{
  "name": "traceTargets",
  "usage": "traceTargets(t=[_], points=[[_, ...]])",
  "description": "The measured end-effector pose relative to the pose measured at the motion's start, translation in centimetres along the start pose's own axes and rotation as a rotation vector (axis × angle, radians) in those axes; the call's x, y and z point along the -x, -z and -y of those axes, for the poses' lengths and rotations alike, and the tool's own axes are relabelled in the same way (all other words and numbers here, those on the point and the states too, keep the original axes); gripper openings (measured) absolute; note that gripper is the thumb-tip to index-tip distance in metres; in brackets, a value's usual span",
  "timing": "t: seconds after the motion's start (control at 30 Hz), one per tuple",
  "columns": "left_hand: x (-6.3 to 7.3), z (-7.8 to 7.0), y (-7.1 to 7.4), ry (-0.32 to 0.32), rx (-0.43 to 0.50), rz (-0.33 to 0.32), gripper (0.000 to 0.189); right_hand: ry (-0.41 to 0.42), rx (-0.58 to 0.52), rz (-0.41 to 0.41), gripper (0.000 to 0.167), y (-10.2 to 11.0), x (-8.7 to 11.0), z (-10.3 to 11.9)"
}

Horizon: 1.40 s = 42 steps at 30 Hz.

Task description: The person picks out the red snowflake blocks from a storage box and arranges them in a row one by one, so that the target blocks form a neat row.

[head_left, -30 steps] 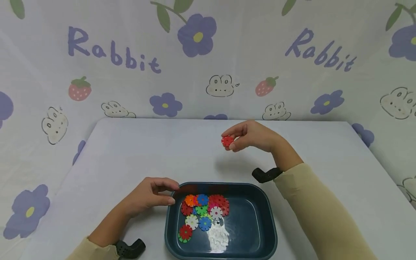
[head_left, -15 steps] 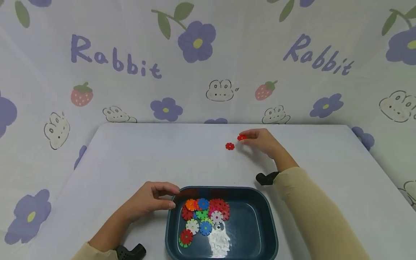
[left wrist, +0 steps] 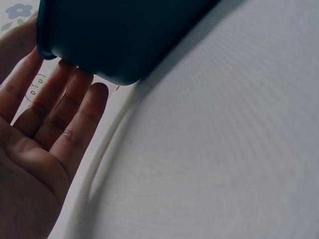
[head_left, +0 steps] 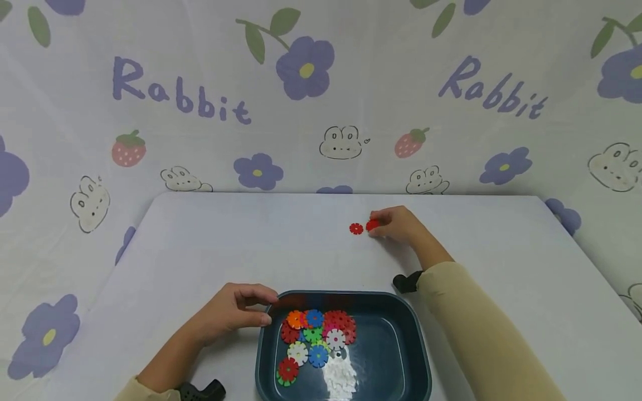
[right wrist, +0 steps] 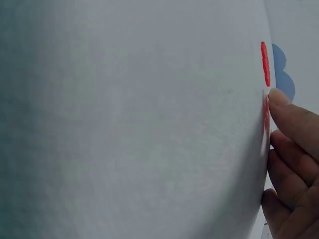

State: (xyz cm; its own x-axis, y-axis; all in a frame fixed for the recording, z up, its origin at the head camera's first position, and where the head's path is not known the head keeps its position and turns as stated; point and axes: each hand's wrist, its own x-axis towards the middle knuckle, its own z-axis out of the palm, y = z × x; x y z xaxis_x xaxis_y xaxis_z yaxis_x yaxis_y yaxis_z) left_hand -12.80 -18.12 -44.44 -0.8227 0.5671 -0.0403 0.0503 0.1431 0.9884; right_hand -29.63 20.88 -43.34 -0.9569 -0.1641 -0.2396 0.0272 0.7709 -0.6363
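Observation:
In the head view, a red notched plastic disc [head_left: 356, 229] lies flat on the white table. Just right of it, my right hand [head_left: 399, 225] has thumb and fingers at the edges of a second red notched disc [head_left: 372, 225], down at the tabletop and partly covered by the fingers. The right wrist view shows my thumb [right wrist: 294, 122] against that disc's edge. My left hand [head_left: 228, 309] touches the upper left corner of a dark blue-green tray [head_left: 418, 340]. From the left wrist, its fingers [left wrist: 82, 117] reach fairly straight along the tray's outer wall.
Several notched discs in red, orange, blue, green, white and pink lie piled in the tray's left half, including a white disc [head_left: 335, 338]. A patterned cloth [head_left: 200, 72] hangs behind the table's far edge.
My right hand has set one red disc on the table, moved right and lowered the second beside it. The left hand stays at the tray's corner. The head view has tilted slightly.

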Motion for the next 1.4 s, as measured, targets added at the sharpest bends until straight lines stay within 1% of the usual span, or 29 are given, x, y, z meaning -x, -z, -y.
traceTargets(t=[0.17,0.43,0.6,0.7,0.8,1.07,1.4], points=[[0.01,0.1,0.09,-0.004,-0.002,-0.006,0.028,0.025,0.047,-0.015,0.046,-0.27,-0.11,0.38],[0.03,0.38,0.03,-0.013,0.017,0.001,0.028,0.013,0.069,0.0,0.047,-0.5,-0.15,0.26],[0.01,0.63,0.07,-0.06,0.022,0.017,0.026,0.021,0.073,0.01,0.045,-0.52,-0.09,0.29],[-0.05,0.63,0.11,-0.096,0.027,0.027,0.026,0.025,0.075,0.006,0.043,-0.46,-0.08,0.32],[-0.13,0.55,0.09,-0.116,0.031,0.032,0.026,0.029,0.078,-0.006,0.041,-0.37,-0.19,0.27],[-0.29,0.46,-0.08,-0.095,0.007,0.014,0.026,0.038,0.097,-0.011,0.041,-0.28,-0.36,-0.01],[-0.32,0.51,-0.08,-0.09,-0.003,0.003,0.026,0.032,0.094,-0.019,0.039,-0.31,-0.22,0.1]])
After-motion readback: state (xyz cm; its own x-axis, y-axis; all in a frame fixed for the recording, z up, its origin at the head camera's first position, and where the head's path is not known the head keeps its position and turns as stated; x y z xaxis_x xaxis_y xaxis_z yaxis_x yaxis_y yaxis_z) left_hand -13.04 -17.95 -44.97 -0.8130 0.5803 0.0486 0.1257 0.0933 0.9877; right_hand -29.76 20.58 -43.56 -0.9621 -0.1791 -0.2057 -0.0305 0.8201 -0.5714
